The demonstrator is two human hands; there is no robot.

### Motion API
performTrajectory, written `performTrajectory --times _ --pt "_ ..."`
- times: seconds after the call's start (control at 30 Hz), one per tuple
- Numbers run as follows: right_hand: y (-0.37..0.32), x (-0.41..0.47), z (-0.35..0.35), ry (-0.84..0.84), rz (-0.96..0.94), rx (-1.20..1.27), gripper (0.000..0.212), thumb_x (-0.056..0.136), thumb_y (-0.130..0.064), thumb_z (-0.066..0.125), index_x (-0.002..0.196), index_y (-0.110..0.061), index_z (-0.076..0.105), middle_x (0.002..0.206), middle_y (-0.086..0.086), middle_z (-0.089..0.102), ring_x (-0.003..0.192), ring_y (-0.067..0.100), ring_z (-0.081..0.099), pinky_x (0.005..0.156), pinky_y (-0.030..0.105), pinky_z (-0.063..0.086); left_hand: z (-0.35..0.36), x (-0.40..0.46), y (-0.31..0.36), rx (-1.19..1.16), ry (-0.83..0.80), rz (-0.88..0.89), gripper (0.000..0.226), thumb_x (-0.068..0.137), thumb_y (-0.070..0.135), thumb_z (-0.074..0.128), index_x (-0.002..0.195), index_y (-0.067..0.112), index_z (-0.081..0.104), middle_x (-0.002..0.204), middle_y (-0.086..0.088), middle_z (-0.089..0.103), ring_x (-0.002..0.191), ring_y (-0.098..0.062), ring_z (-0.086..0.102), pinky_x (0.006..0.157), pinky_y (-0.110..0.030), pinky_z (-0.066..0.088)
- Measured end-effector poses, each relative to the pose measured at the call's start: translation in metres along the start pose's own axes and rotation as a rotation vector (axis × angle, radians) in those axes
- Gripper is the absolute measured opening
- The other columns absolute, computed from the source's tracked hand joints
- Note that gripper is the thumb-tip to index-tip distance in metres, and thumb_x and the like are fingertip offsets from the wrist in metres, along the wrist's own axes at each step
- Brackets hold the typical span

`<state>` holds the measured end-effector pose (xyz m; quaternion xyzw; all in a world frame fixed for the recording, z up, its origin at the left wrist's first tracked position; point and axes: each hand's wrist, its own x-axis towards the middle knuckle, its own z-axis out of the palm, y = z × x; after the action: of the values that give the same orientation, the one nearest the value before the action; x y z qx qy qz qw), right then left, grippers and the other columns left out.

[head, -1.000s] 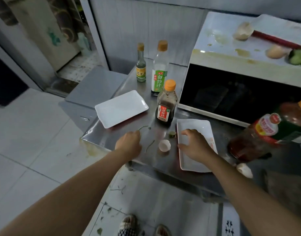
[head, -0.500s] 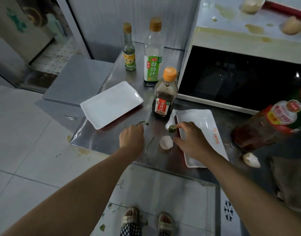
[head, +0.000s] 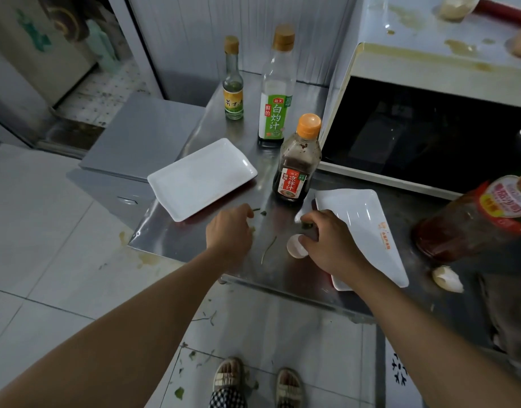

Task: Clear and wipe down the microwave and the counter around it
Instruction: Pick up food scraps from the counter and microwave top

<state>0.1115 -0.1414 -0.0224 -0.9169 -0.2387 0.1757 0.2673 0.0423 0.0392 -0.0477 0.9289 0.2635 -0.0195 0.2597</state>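
While both forearms reach in from the bottom edge, the steel counter takes up mid-frame, with the white microwave at its back right, dark door facing the camera, top smeared with yellowish stains and carrying food scraps at the upper right edge.

Two white rectangular plates: left plate near the front-left corner, right plate in front of the microwave door, partly under the right hand.

Bottles, big to small: red-labelled sauce bottle tilted at far right; tall green-labelled bottle at the back; dark dressing bottle with orange cap between the plates; small cork-capped bottle back left.

Right hand: knuckles up, fingers curled down, tips pinching a small green scrap at the right plate's near-left corner. Eggshell half just beside that hand, seemingly touching the thumb.

Left hand: fingers curled under, fingertips on the counter at some green bits; can't tell if it grips anything. The hands are apart, with a thin green stem on the steel between them.

Second eggshell piece sits right of the right plate, near the counter edge.
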Motion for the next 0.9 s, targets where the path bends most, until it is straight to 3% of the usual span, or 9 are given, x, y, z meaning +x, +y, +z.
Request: performTrajectory --times 0.17,0.37,0.67,0.9 --pt "-0.008 0.004 0.008 -0.005 -0.044 0.002 0.04 0.086 -0.013 0.063 0.125 -0.012 0.054 0.127 0.005 0.054 0.118 0.021 0.05 0.097 0.031 0.044 -0.007 0.004 -0.003 -0.074 -0.008 0.004 0.03 0.084 0.019 0.063 0.113 0.028 0.063 0.095 0.007 0.067 0.097 -0.019 0.061 0.084 -0.036 0.051" --pt "-0.018 0.015 0.017 -0.025 -0.057 -0.05 0.035 0.085 -0.013 0.065 0.119 -0.01 0.059 0.121 0.006 0.057 0.112 0.022 0.052 0.093 0.03 0.044 -0.015 0.012 -0.012 -0.126 0.038 0.019 0.024 0.081 0.017 0.07 0.104 0.023 0.065 0.079 0.012 0.063 0.086 -0.014 0.062 0.08 -0.034 0.052" --pt "-0.016 0.028 0.022 0.011 -0.042 -0.063 0.028 0.084 -0.014 0.065 0.112 -0.011 0.062 0.118 0.006 0.059 0.11 0.022 0.051 0.09 0.03 0.043 -0.01 0.035 -0.007 -0.091 0.042 0.025 0.024 0.08 0.01 0.064 0.099 0.024 0.065 0.082 0.009 0.068 0.087 -0.016 0.062 0.076 -0.033 0.051" --pt "-0.012 0.029 0.027 0.018 -0.048 -0.037 0.027 0.084 -0.013 0.066 0.111 -0.009 0.063 0.116 0.007 0.06 0.109 0.023 0.053 0.092 0.033 0.046 -0.014 0.039 -0.012 -0.104 0.033 0.006 0.021 0.082 0.013 0.065 0.1 0.024 0.065 0.087 0.007 0.067 0.088 -0.017 0.062 0.081 -0.038 0.052"
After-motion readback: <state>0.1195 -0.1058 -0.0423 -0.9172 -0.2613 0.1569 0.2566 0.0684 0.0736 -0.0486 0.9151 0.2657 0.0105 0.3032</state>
